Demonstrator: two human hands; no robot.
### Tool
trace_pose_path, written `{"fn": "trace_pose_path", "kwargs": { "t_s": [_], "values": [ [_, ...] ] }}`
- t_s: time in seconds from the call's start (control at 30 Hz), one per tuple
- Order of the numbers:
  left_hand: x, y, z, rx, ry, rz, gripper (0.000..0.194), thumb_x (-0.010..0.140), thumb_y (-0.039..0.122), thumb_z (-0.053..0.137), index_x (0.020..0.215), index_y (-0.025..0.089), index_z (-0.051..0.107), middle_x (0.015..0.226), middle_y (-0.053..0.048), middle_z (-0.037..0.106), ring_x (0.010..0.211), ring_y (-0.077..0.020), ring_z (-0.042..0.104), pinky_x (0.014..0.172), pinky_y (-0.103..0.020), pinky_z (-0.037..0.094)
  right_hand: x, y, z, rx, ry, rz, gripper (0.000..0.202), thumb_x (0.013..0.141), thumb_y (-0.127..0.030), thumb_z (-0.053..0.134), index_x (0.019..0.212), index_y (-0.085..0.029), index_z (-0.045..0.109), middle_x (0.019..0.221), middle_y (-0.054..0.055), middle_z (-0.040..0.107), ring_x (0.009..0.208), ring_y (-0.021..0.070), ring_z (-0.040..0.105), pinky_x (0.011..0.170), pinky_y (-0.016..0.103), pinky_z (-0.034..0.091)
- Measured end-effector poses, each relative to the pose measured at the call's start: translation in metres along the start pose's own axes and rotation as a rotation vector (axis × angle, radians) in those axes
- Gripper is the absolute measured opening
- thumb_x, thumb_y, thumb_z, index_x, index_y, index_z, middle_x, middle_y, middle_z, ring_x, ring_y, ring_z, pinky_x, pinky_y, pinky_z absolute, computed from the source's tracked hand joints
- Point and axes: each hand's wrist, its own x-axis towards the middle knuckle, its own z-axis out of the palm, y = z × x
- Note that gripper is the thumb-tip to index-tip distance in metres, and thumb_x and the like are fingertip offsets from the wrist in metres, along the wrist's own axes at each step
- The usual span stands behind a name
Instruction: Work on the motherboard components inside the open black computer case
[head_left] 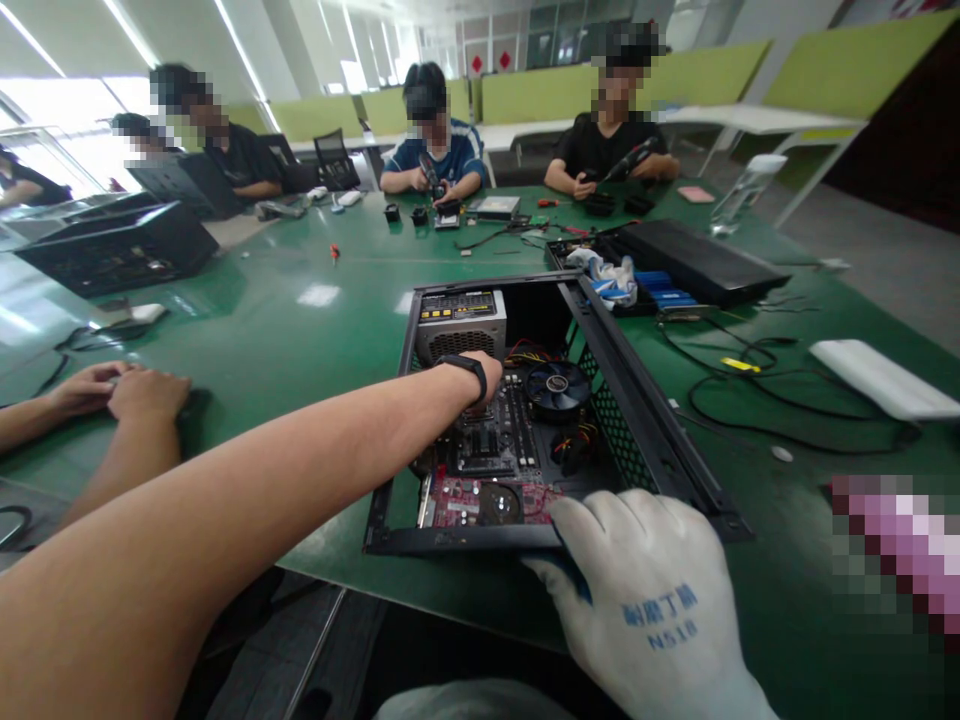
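Observation:
An open black computer case lies on the green table in front of me. My right hand, in a white work glove, grips its near edge, fingers over the rim and thumb below. My bare left hand, with a black wristband, reaches inside over the motherboard, close to the power supply. Its fingers are hidden behind the back of the hand. A round black cooling fan sits right of that hand. Nearest me in the case is a red graphics card.
A co-worker's clasped hands rest at the left. Behind the case lie blue-and-white gloves and a black panel. Black cables and a white box-like object are at right. Several people sit around the table.

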Motion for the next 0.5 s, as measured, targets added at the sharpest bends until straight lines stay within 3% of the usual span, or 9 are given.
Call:
{"fn": "trace_pose_path", "kwargs": {
  "t_s": [0.5],
  "values": [
    [0.0007, 0.0008, 0.0011, 0.034, -0.004, 0.006, 0.059, 0.052, 0.026, 0.087, 0.107, 0.012, 0.075, 0.11, -0.018, 0.072, 0.1, -0.0306, 0.068, 0.085, -0.032, 0.055, 0.0012, -0.0006, 0.0003, -0.004, 0.005, -0.001, 0.02, 0.066, -0.037, 0.075, 0.075, -0.026, 0.06, 0.065, 0.002, 0.053, 0.065, 0.0206, 0.038, 0.063, 0.035, 0.017]
  ]
}}
